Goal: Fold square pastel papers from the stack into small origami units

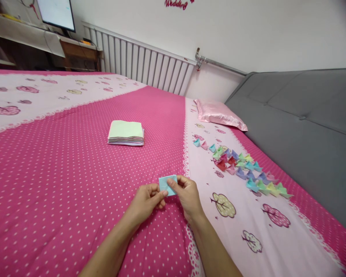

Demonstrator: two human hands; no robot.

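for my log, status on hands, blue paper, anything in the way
Left hand and right hand both pinching blue paper. Paper squarish, looks folded. Nothing blocking; paper boats off to the right.

A white radiator [141,61] lines a pale wall [265,34] between a gray headboard [300,111] and a desk [77,50] topped by a lit monitor [57,13].

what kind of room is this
Most likely a bedroom: a pink polka-dot bedspread spreads out in front, with a pink pillow near a padded grey headboard.
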